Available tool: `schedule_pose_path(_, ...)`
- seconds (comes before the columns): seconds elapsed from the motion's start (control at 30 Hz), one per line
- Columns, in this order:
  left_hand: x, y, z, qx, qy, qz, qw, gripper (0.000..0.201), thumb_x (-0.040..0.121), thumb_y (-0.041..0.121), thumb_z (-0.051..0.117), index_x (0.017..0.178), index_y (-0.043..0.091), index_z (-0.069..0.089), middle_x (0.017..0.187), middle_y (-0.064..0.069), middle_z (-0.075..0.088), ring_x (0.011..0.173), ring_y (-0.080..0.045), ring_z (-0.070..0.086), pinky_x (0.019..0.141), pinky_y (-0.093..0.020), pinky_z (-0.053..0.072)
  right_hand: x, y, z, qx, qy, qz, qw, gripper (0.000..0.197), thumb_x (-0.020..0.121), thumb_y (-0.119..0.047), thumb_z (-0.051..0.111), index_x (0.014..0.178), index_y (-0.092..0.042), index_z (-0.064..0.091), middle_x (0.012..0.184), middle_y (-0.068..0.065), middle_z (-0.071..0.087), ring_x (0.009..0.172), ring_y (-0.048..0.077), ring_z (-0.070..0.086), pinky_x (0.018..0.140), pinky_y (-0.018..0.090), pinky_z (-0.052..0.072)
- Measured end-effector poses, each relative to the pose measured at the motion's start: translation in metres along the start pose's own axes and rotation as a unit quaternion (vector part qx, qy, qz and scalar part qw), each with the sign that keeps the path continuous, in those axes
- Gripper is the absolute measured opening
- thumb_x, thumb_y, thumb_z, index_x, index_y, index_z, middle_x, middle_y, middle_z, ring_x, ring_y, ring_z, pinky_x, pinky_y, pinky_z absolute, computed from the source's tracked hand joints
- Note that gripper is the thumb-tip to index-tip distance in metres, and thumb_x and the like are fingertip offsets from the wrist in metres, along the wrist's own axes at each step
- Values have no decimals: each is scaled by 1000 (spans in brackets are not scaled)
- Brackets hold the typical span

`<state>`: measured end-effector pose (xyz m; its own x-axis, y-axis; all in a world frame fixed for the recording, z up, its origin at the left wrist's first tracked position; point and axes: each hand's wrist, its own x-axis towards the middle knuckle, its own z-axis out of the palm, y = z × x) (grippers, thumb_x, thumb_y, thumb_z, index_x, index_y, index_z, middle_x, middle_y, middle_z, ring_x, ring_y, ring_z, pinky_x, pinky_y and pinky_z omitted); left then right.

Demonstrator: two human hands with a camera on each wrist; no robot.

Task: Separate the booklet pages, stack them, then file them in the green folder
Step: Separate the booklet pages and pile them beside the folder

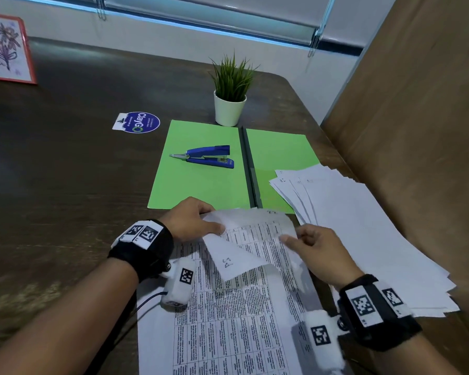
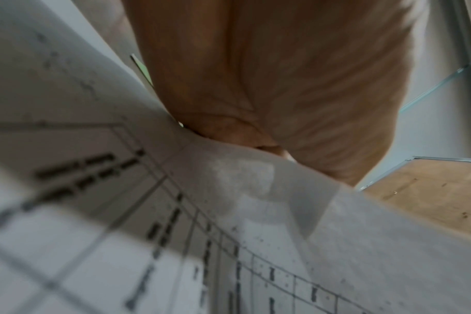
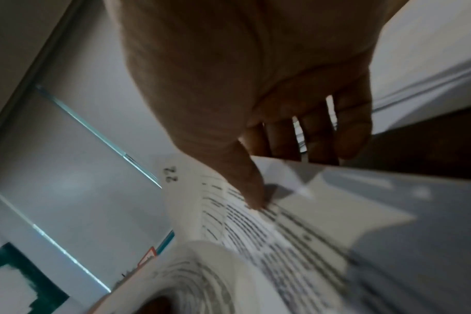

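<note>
Handwritten "22" on page corner (image 3: 172, 174), right-wrist view only

A head camera looks forward and down over the tabletop (image 1: 65, 185), while both wrist cameras peer along each palm, very close to the shared printed booklet (image 1: 228, 307).

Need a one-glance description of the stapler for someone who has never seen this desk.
Find the open green folder lying flat on the dark wooden desk, in front of the small potted plant. The stapler lies on the folder's left flap, the only blue thing on the green.
</note>
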<state>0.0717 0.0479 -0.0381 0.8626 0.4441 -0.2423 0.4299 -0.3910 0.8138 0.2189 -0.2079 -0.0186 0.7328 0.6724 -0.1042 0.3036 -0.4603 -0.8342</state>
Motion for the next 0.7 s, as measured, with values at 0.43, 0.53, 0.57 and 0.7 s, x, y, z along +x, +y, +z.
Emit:
schedule_pose_path(0.43, 1, -4, 0, -15, -4, 10, 1000, 16, 83, 29, 81, 81, 13, 78, 81, -6, 77, 71, -16, 69, 69, -29, 49, -5, -14, -60, -140, 91, 10, 986, 35, 84, -11, 76, 56, -10, 55, 42, -12, 42, 40, 2, 36, 46, 13, 31)
schedule_pose_path(0.53, 0, -2, 1, -30, 4, 17, 999, 5, 84, 26, 80, 87, 22, 80, 96, 9, 78, 97, -5, 70, 87, -24, 51, -2, -48, -100, -154, 185, -32, 970, 25, 87, -12, 73, 64, -20, 67, 65, -3, 69, 63, 5, 57, 62, 18, 44)
schedule_pose_path(0.57, 1, -1, 2, -30, 4, 19, 999, 6, 85, 26, 80, 89, 22, 80, 100, 10, 77, 102, -4, 68, 92, -24, 50, -2, -61, -115, -177, 202, -52, 962, 18, 90, -14, 71, 72, -18, 71, 73, 5, 70, 72, 13, 60, 62, 18, 44)
schedule_pose_path(0.7, 4, -4, 1, -44, 2, 18, 999, 6, 83, 24, 82, 88, 21, 81, 101, 9, 77, 104, -5, 68, 101, -29, 49, 3, -109, -173, -302, 294, -117, 899, 32, 90, -46, 57, 88, -19, 73, 74, 5, 71, 67, 22, 64, 60, 29, 55)
